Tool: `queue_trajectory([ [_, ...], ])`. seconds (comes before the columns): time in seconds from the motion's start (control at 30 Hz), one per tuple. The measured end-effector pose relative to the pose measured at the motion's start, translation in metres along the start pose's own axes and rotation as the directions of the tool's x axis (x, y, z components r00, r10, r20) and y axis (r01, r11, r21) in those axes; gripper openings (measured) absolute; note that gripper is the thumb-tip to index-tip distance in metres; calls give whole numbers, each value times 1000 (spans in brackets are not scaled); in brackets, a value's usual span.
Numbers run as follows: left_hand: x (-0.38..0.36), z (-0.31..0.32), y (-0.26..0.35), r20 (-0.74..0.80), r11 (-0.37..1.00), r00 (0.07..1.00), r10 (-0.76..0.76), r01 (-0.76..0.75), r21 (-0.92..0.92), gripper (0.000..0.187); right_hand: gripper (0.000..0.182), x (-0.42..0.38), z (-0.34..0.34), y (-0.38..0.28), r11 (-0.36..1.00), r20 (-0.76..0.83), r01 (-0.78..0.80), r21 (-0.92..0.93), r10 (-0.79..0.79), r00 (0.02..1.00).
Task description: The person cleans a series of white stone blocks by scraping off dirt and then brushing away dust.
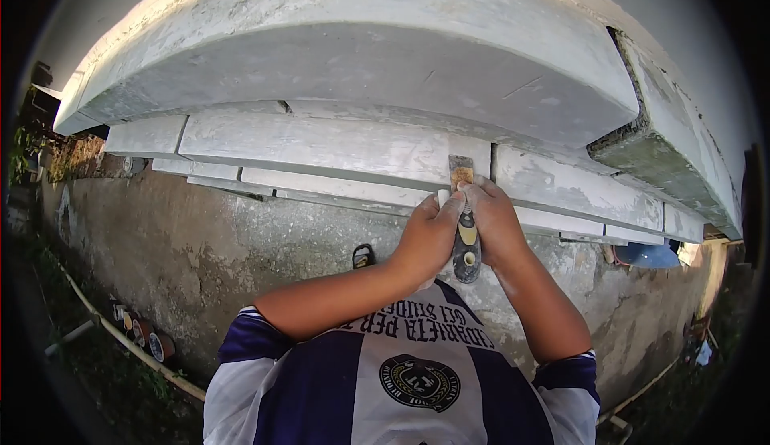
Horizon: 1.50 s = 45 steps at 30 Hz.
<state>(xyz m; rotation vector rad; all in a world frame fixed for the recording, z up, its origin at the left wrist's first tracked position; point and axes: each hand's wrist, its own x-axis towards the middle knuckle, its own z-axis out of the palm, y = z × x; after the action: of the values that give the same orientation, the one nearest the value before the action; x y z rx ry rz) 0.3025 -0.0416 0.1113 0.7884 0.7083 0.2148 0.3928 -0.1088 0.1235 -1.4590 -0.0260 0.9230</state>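
Note:
A putty knife [467,240] with a dark, pale-inlaid handle stands upright between my two hands, its worn, rusty blade pointing at the white moulding. My right hand [495,219] is closed around the knife near the base of the blade. Beside it, my left hand [429,235] is closed with its thumb close to the handle. A small white piece [443,197] pokes up from the left fingers; its kind cannot be made out. Behind the blade is a long white moulding strip [321,150] with a dark vertical joint [493,162] just right of the knife.
A thick white ledge [361,60] juts out above the strips, and a rough-edged block [666,124] adjoins at right. Below are a stained grey wall surface [313,228], a sandal [363,256], several pots [152,341] and a long pole [120,345].

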Motion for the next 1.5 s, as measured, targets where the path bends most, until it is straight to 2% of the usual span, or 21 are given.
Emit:
queue_trajectory([
  [0.03, -3, -5, -6, 18, 999, 1000, 2, -3, 51, 34, 24, -6, 0, 1, 1000, -2, -10, -16, 10, 1000],
  [0.13, -2, -7, -2, 86, 999, 996, -33, 31, 33, 40, 23, -1, -2, -1, 999, 12, -10, -34, 11, 1000],
  [0.17, 6, -7, 1, 97, 1000, 995, -17, 16, 11, 37, 23, 3, -1, -2, 1000, 11, -14, -25, 14, 1000],
  [0.27, 25, -1, 16, 75, 999, 997, -31, 31, -6, 34, 24, 25, 3, -13, 1000, 9, -3, 0, 3, 1000],
  [0.3, 30, -4, 13, 46, 995, 999, 1, -6, 100, 34, 24, 24, 2, -13, 1000, 7, 0, -5, 0, 1000],
  [0.47, -2, -10, -8, 56, 999, 998, -34, 32, 29, 35, 22, -3, 0, 2, 999, 1, -32, -26, 32, 999],
  [0.6, -11, 6, 10, -6, 996, 1000, -1, 1, -93, 36, 22, -1, 4, -4, 1000, 10, -24, -6, 24, 1000],
  [0.63, 6, -2, 9, 28, 1000, 1000, -7, 7, -3, 37, 22, 11, 4, -6, 1000, 23, -16, 9, 16, 1000],
  [0.73, 31, -8, 15, 104, 1000, 995, 10, -8, -17, 41, 24, 25, 6, -14, 1000, 22, -6, -15, 6, 1000],
  [0.77, 28, -4, 14, 60, 999, 998, 16, -13, -38, 40, 24, 26, 6, -13, 1000, 15, -3, -6, 3, 1000],
  [0.9, 1, -11, -3, 68, 994, 996, -51, 44, 96, 38, 18, -1, 1, -1, 1000, -13, -27, -13, 27, 1000],
  [1.0, -17, -5, -7, 35, 994, 999, 34, -38, 106, 37, 19, -10, -5, 8, 1000, 10, -16, 19, 16, 1000],
  [1.03, -14, -2, -8, 12, 997, 999, 50, -51, 56, 37, 20, -7, -3, 5, 1000, 21, -17, 2, 17, 1000],
  [1.13, 21, -5, 1, -14, 999, 1000, 1, -1, 52, 39, 24, 14, 5, -16, 999, 39, -20, -41, 21, 999],
  [1.17, 22, 1, 9, 4, 997, 999, 50, -50, -58, 40, 25, 20, 7, -20, 998, 47, -16, -55, 19, 999],
  [1.27, 25, 0, 2, -33, 1000, 999, 18, -19, -17, 40, 25, 22, 6, -13, 1000, 22, -11, -10, 11, 1000],
  [1.3, 24, -8, -6, 10, 999, 1000, -1, 0, 51, 38, 24, 19, 0, -7, 999, 46, -13, -51, 15, 999],
  [1.4, -9, -7, -15, 35, 999, 999, 14, -15, 47, 35, 24, -6, -5, 4, 999, 10, -17, -40, 17, 1000],
  [1.43, -13, -9, -18, 94, 1000, 995, 18, -17, -9, 35, 21, -11, -5, 5, 998, 11, -21, -67, 22, 1000],
  [1.5, -9, -6, -17, 47, 999, 998, 41, -41, -3, 35, 20, -10, 1, -2, 998, -6, -27, -59, 27, 1000],
])
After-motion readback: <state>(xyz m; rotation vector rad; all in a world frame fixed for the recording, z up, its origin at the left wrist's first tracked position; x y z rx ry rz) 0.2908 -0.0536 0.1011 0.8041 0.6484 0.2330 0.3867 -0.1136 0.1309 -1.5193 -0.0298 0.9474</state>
